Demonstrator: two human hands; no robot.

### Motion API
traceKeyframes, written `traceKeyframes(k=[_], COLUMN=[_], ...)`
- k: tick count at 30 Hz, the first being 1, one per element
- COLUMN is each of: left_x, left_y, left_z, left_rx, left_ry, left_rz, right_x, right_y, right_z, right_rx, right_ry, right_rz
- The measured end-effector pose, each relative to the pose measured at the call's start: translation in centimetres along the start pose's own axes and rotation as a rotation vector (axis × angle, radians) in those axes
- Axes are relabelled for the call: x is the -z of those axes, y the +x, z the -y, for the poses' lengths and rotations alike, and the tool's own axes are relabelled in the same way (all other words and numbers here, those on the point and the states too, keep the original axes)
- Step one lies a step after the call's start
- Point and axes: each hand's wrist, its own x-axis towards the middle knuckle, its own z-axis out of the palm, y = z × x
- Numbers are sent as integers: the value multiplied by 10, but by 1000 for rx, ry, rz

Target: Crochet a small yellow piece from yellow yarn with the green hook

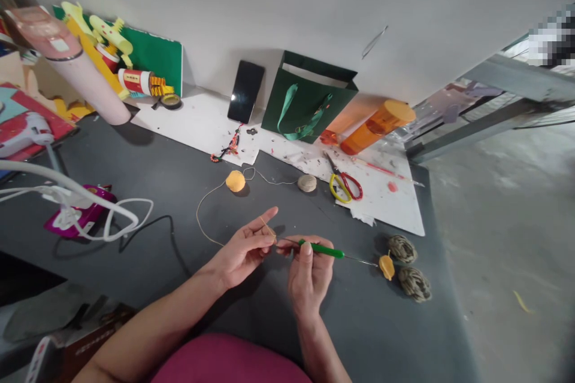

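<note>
My right hand (312, 275) grips a double-ended crochet hook (326, 249) by its green handle, its thin metal shaft pointing at my left fingertips. My left hand (247, 251) pinches yellow yarn (268, 225) between thumb and fingers, with the index finger stretched out and the strand running over it. Any stitches at the pinch are too small to make out. Beyond the hands lie a yellow yarn ball (235, 181) and a beige yarn ball (307, 183), with a thin strand trailing around toward my left hand. A small yellow piece (386, 267) lies near the hook's far end.
Two grey-green yarn bundles (414, 284) rest at the right. Scissors (345, 187) lie on a white board (386, 203). Behind stand a phone (245, 91), a green paper bag (309, 99) and an orange cylinder (377, 127). White cables (108, 206) and a pink bottle (85, 78) occupy the left.
</note>
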Motion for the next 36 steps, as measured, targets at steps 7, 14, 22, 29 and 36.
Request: traceKeyframes(k=[7,14,22,29,36], left_x=[0,3,6,0,-5], left_y=[-1,0,1,-1,-3], left_z=[-1,-3,0,1,-3], left_rx=[62,122,90,49,56], left_ry=[-41,-48,-23,31,45], left_rz=[32,101,147,37,25], right_x=[3,-2,-6,-4,4], right_y=[1,7,7,5,2], right_z=[1,7,8,-4,-8], right_rx=[-27,-197,-424,-150,-76], right_ry=[23,250,403,213,70], right_rz=[27,34,81,23,70])
